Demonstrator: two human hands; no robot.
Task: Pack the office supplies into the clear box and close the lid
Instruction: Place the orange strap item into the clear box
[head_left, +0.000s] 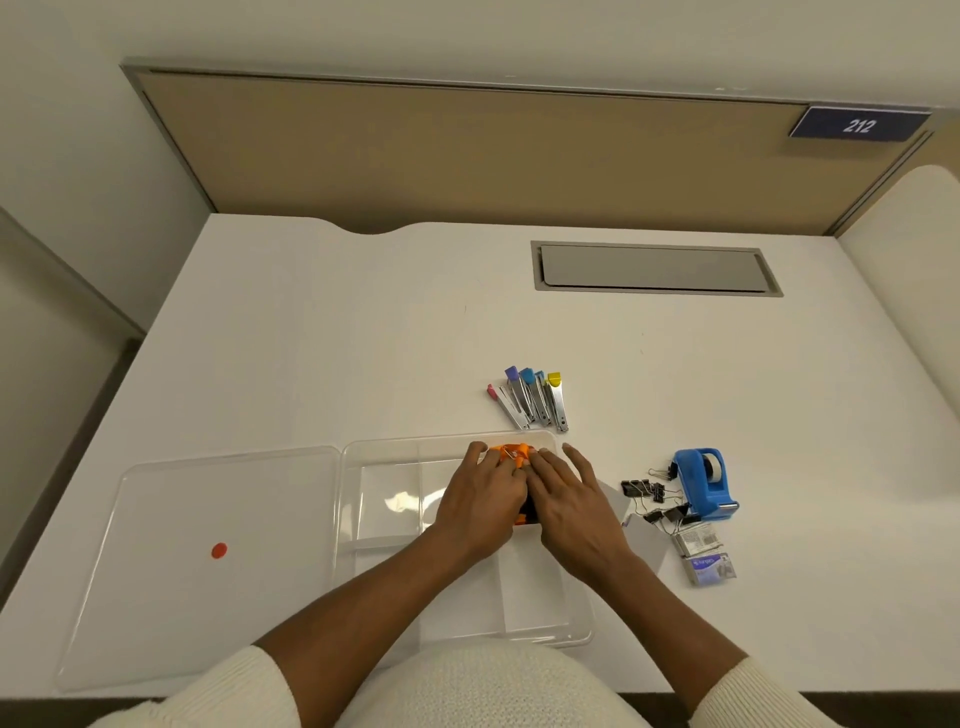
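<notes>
Both hands were down inside the clear box (384, 457), pressed close together over its far right compartment. The left hand (480, 501) lay with its fingers (475, 452) stretched forward and nearly flat, their tips resting on an orange object (511, 451) of which only the far end showed. The right hand (569, 501) sat just beside it, touching it along the thumb side, fingers spread loosely and laid over the same orange thing; its outer fingers reached across the box's right rim. Whether either hand actually gripped the object I could not tell, since the palms hid most of it; the fingers looked laid upon it rather than curled. A dark part peeked out between the two wrists. The box itself stood on the white table (311, 338), with its lid (208, 545) lying flat and touching it at nine o'clock, a red dot (219, 550) on the lid. Beyond the box at about twelve o'clock from the hands, just past the far rim, lay a row of small staplers (535, 402) with coloured ends. At three o'clock, well clear of the fingers, stood a blue tape dispenser (706, 480), with black binder clips (652, 496) scattered beside it and two staple boxes (704, 553) nearer the table's front edge.
</notes>
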